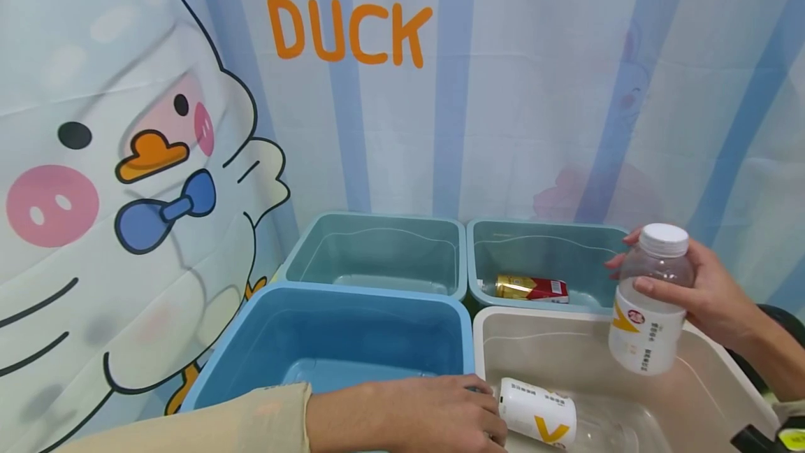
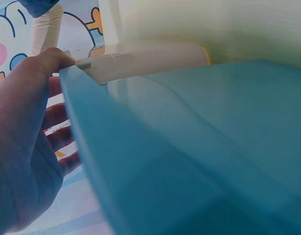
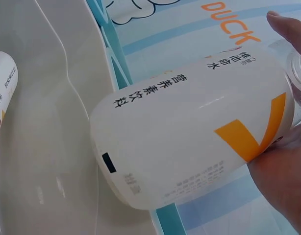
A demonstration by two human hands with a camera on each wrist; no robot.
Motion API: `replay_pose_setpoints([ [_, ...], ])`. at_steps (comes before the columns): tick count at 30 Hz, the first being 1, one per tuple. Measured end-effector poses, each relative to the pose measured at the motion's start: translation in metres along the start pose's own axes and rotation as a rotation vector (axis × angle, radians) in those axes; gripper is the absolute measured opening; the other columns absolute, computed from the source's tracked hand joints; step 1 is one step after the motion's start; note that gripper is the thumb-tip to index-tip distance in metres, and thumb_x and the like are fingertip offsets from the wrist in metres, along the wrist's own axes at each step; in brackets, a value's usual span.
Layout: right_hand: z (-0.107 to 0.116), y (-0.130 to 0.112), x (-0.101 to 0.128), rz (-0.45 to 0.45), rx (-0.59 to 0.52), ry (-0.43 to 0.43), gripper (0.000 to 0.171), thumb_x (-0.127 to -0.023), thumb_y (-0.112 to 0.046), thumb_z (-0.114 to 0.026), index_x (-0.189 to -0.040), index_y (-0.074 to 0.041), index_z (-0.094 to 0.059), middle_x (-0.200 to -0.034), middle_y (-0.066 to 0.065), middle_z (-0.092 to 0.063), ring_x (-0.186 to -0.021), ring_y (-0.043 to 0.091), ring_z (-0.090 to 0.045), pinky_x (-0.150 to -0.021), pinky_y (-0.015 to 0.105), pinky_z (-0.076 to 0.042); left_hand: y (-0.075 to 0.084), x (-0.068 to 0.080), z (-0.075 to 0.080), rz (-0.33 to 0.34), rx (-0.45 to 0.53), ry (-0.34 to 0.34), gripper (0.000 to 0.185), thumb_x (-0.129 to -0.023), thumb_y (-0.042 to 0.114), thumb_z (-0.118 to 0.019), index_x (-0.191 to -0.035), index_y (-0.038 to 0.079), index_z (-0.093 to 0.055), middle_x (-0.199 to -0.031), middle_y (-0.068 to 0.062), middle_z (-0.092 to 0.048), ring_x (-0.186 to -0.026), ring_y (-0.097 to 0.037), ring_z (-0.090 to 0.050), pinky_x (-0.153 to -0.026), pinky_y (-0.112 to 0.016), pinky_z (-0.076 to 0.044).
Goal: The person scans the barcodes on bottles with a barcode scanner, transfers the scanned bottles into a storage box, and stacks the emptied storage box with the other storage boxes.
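My right hand (image 1: 720,296) grips a clear plastic drink bottle (image 1: 648,331) with a white cap and a white label bearing an orange V. The bottle stands almost upright over the beige bin (image 1: 547,317), its base toward the bin. A second bottle of the same kind (image 1: 537,411) lies on its side in that bin. My left hand (image 1: 434,414) is at the wall between the beige bin and the blue bin (image 1: 371,292), close to the lying bottle's base. In the left wrist view, its thumb touches the blue rim (image 2: 74,112) and the fingers (image 2: 55,115) curl behind it.
Two teal bins stand behind: the left one (image 1: 377,219), and the right one (image 1: 547,226) with a gold and red can (image 1: 531,289) lying in it. A striped duck-print curtain (image 1: 402,124) hangs behind the bins and along the left. A black object (image 1: 764,439) shows at lower right.
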State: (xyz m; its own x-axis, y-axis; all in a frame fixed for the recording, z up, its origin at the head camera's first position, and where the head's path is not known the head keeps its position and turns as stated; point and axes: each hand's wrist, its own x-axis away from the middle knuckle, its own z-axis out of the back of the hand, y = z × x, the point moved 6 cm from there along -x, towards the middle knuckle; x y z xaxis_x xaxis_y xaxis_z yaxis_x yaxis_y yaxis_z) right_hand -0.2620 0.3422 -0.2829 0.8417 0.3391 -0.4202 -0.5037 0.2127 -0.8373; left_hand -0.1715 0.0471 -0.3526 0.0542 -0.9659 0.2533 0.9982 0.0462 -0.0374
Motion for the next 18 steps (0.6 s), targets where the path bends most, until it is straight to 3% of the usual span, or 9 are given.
replay_pose_setpoints([
  [7, 0.003, -0.006, -0.002, 0.029, -0.1, 0.035, 0.04, -0.097, 0.018, -0.054, -0.132, -0.001, -0.051, -0.123, 0.01, -0.067, -0.111, 0.022, -0.072, -0.083, 0.034, -0.059, 0.0, 0.0, 0.001, 0.006, 0.018, 0.006, 0.046, -0.099, 0.044, -0.069, -0.143, 0.033, -0.063, -0.139, 0.019, -0.061, -0.13, 0.002, -0.049, -0.117, -0.019, -0.022],
  [13, 0.015, -0.001, -0.001, -0.032, -0.118, 0.114, 0.042, -0.098, 0.014, -0.056, -0.135, -0.005, -0.05, -0.12, 0.01, -0.066, -0.104, 0.023, -0.072, -0.079, 0.034, -0.059, 0.001, 0.001, 0.003, -0.001, 0.024, 0.018, 0.047, -0.097, 0.043, -0.071, -0.143, 0.033, -0.064, -0.137, 0.019, -0.062, -0.128, 0.002, -0.05, -0.117, -0.02, -0.024],
  [18, 0.022, -0.003, -0.001, 0.022, -0.156, 0.099, 0.045, -0.096, 0.02, -0.052, -0.135, -0.003, -0.048, -0.12, 0.01, -0.063, -0.102, 0.022, -0.072, -0.079, 0.035, -0.058, 0.001, 0.001, 0.003, -0.005, 0.018, 0.023, 0.047, -0.097, 0.043, -0.072, -0.143, 0.033, -0.064, -0.136, 0.019, -0.062, -0.126, 0.003, -0.051, -0.116, -0.02, -0.025],
])
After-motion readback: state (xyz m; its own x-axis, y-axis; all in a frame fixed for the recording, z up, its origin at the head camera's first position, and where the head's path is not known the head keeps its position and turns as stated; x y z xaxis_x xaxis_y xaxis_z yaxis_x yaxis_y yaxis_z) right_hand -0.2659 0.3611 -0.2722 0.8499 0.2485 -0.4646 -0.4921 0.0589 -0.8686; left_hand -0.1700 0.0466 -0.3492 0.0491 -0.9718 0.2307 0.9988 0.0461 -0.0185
